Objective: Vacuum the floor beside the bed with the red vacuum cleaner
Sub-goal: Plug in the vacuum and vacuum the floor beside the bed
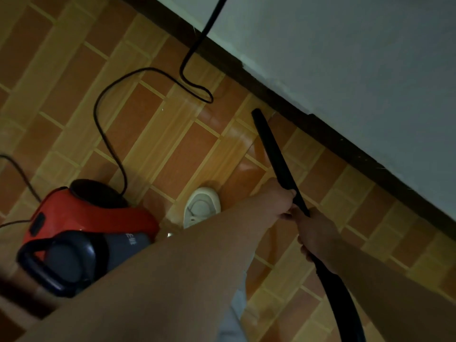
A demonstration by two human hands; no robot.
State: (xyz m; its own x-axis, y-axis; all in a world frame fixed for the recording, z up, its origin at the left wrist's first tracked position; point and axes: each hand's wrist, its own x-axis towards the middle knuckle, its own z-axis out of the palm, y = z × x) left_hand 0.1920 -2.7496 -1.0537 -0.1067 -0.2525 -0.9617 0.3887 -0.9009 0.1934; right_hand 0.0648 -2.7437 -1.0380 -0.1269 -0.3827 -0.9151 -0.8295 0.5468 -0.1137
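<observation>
Both my hands are wrapped around the black wand. My left hand [278, 201] grips the nozzle [274, 154] partway down, and my right hand [314, 230] is curled round just behind it, where the hose [338, 287] starts. The nozzle tip points far, down near the dark strip [320, 129] at the bottom of a pale surface [345, 58] on the right. Can't honestly tell if that's the bed or a wall, or if the tip actually touches the floor [172, 156]. The red vacuum cleaner [86, 218] sits on the orange tiles near left, partly hidden by my left arm. Its power cord [116, 119] loops across the floor and runs up the far side. My white shoe [202, 206] is between the vacuum and the nozzle.
</observation>
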